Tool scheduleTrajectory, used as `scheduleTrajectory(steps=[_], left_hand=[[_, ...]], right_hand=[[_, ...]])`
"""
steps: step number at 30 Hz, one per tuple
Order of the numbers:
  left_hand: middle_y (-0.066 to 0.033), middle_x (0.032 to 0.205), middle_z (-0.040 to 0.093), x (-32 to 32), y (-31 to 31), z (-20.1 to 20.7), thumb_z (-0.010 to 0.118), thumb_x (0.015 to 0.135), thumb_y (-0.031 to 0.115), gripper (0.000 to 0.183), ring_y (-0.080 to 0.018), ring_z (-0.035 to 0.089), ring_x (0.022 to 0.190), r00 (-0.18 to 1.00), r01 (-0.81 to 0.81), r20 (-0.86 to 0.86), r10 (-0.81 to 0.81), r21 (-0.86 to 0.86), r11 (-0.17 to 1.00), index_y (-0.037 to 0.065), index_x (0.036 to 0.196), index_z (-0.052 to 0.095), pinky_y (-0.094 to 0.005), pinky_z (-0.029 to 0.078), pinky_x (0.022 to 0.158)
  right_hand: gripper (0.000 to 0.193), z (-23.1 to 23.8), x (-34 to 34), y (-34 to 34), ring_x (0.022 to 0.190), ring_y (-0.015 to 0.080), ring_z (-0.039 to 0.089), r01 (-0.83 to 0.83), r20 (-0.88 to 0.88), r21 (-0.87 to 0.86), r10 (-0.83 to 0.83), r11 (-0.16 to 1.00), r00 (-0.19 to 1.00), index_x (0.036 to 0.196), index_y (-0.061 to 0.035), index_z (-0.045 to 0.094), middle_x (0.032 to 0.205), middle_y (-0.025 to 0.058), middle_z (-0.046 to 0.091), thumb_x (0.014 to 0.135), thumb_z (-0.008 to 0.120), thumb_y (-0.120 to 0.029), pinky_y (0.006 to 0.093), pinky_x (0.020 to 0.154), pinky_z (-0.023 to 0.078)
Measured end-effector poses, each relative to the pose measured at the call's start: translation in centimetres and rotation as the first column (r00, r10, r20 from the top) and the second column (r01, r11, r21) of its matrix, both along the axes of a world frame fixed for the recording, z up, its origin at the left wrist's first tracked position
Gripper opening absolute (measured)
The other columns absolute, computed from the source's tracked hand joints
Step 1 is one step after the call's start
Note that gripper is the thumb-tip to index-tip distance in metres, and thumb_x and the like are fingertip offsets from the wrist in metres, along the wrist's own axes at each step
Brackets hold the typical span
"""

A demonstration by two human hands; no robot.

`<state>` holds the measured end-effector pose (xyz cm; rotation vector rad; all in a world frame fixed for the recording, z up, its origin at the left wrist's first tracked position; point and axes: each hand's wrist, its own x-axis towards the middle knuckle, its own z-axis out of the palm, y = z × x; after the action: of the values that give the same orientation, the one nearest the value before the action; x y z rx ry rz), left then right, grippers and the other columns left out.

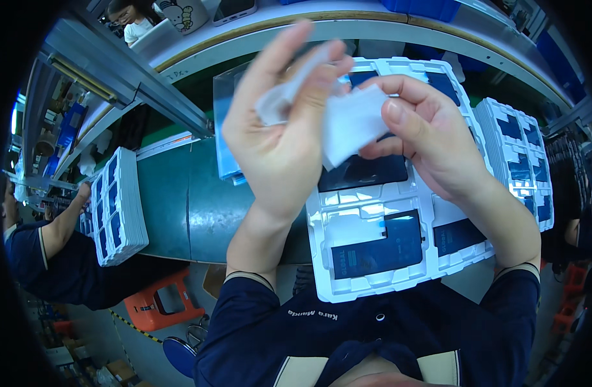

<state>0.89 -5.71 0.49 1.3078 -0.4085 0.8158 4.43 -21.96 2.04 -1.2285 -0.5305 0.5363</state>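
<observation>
We look at the fingers first. On the right hand [438,135], the thumb and bent fingers are closed and pinch a white sheet [355,122]. The left hand [273,151] is up next to it and a bit blurry. Its fingers are partly bent, with one sticking up, and a white bit [275,106] is caught between them and the thumb. We can't tell if that bit is part of the same sheet. The sheet is up between the two hands, over a white tray [322,271].

In the tray we see flat black packs [376,248], each lying in its own slot. The left hand partly hides a blue thing [227,145] behind it. All this is at a green table [167,193].

Further out, we see a tall pile of trays [136,222] on the left, with black packs in the top one. Another pile [494,142] is on the right. A co-worker [28,251] sits on the left, with one hand near the left pile. Below, there is an orange stool [142,313] on the floor.
</observation>
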Motion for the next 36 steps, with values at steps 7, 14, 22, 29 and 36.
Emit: scheduleTrajectory(steps=[7, 14, 22, 29, 36], left_hand=[[-0.0124, 0.09, 0.071, 0.7, -0.1, -0.9, 0.07, 0.087, 0.008, 0.018, -0.0143, 0.066, 0.081, 0.971, -0.238, 0.101, 0.218, 0.282, 0.929, -0.002, 0.102, 0.07, -0.0229, 0.05, 0.074], [-0.0011, 0.071, 0.06, 0.2, 1.7, 0.4, 0.066, 0.091, 0.017, 0.022, -0.0056, 0.051, 0.063, 0.97, -0.076, -0.214, 0.12, 0.2, 0.977, -0.002, 0.1, 0.07, -0.0173, 0.037, 0.059], [-0.0007, 0.068, 0.048, 1.0, 2.8, 1.9, 0.041, 0.103, 0.026, 0.043, -0.0062, 0.049, 0.068, 0.977, -0.022, -0.214, -0.022, -0.197, 0.98, -0.009, 0.126, 0.048, -0.0174, 0.038, 0.064], [-0.0045, 0.074, 0.066, 0.1, 7.3, -0.1, 0.065, 0.087, 0.023, 0.024, -0.015, 0.057, 0.052, 0.948, 0.19, -0.318, -0.011, 0.536, 0.822, 0.0, 0.094, 0.07, -0.0318, 0.044, 0.049], [-0.0152, 0.08, 0.063, -2.3, 3.4, -0.5, 0.081, 0.068, 0.023, 0.035, -0.032, 0.061, 0.073, 0.891, 0.224, -0.332, 0.31, 0.915, 0.336, -0.001, 0.089, 0.066, -0.0357, 0.047, 0.064]], right_hand=[[0.022, -1.2, 0.7, -1.1, 0.075, 0.0063, 0.06, 0.088, 0.134, -0.097, -0.075, 0.991, 0.988, 0.096, -0.0007, 0.066, 0.085, 0.0038, 0.068, 0.084, 0.074, -0.018, 0.0205, 0.069, 0.049], [0.025, -1.3, 2.5, -2.6, 0.082, 0.0118, 0.064, 0.223, 0.257, -0.1, -0.191, 0.97, 0.947, 0.105, -0.0017, 0.071, 0.093, 0.0073, 0.07, 0.088, 0.07, -0.02, 0.024, 0.075, 0.052], [0.026, -1.6, 4.6, -4.6, 0.087, 0.0138, 0.067, 0.208, 0.347, -0.165, -0.141, 0.964, 0.927, 0.108, -0.003, 0.069, 0.099, 0.0079, 0.068, 0.091, 0.065, -0.022, 0.0275, 0.075, 0.058], [0.025, -1.8, 5.6, -4.9, 0.087, 0.0126, 0.066, 0.132, 0.297, -0.21, -0.066, 0.969, 0.953, 0.108, -0.0024, 0.068, 0.098, 0.0081, 0.067, 0.09, 0.065, -0.019, 0.0262, 0.076, 0.058], [0.021, -2.6, 5.6, -4.4, 0.091, 0.0135, 0.066, 0.193, 0.346, -0.147, -0.132, 0.97, 0.929, 0.108, -0.0026, 0.069, 0.101, 0.0082, 0.069, 0.089, 0.066, -0.013, 0.0268, 0.083, 0.054]])
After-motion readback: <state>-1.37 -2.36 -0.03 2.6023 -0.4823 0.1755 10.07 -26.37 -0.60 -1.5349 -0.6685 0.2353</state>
